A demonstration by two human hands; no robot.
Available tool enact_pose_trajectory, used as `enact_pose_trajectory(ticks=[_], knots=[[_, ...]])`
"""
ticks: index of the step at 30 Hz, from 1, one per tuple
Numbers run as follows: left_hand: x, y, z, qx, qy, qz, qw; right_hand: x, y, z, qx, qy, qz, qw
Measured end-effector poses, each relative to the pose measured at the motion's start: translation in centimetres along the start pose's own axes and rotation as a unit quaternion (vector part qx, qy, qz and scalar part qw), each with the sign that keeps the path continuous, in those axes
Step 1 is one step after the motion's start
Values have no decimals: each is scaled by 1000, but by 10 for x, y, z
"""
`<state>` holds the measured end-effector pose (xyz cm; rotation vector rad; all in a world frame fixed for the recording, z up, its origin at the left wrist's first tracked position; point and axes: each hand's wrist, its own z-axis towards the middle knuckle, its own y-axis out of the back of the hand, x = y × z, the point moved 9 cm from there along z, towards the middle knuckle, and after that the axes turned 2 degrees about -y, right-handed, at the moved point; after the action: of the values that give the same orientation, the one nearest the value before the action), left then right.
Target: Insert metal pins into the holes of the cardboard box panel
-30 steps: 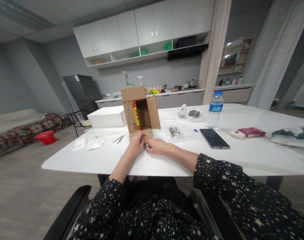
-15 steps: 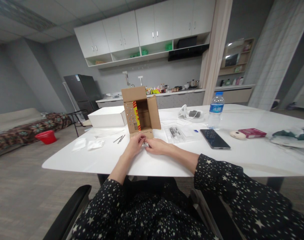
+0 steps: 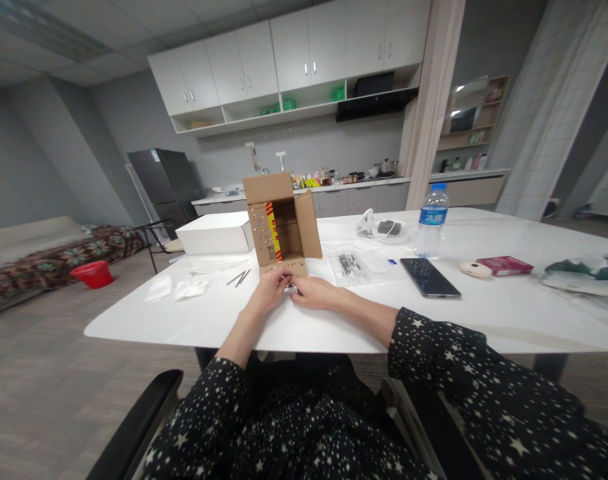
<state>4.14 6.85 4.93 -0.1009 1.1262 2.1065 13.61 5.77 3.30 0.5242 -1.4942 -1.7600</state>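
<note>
The left hand (image 3: 271,288) and right hand (image 3: 311,292) meet at the near edge of the box (image 3: 290,233), much as they do a second ago. The small difference is in the left hand: its fingertips now sit slightly lower, a little nearer the person, so more of the box's front flap (image 3: 301,267) shows above them. The right hand looks nearly unchanged, resting low by the tabletop (image 3: 334,330). The fingers of both hands are curled toward each other around a small shiny item (image 3: 290,287); it is mostly hidden, and I cannot tell which fingers grip it or how firmly.

The box stands open toward the person, in the same place, with small studs (image 3: 260,233) on its left flap. Two metal rods (image 3: 239,278) lie left of the hands, the clear case (image 3: 349,267) to their right, and the phone (image 3: 429,277) farther right; none of these has moved on the tabletop.
</note>
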Motion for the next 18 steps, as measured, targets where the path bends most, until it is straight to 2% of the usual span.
enact_pose_trajectory(ticks=[5,12,18], knots=[[-3,-1,0,10,-7,20,1000,-1,1,-1,-3,-9,3,1000],[-3,2,1,-24,-41,48,998,-4,-3,0,-1,-10,12,1000],[1,8,0,-40,-12,53,998,-4,-1,-1,-5,-5,31,999]])
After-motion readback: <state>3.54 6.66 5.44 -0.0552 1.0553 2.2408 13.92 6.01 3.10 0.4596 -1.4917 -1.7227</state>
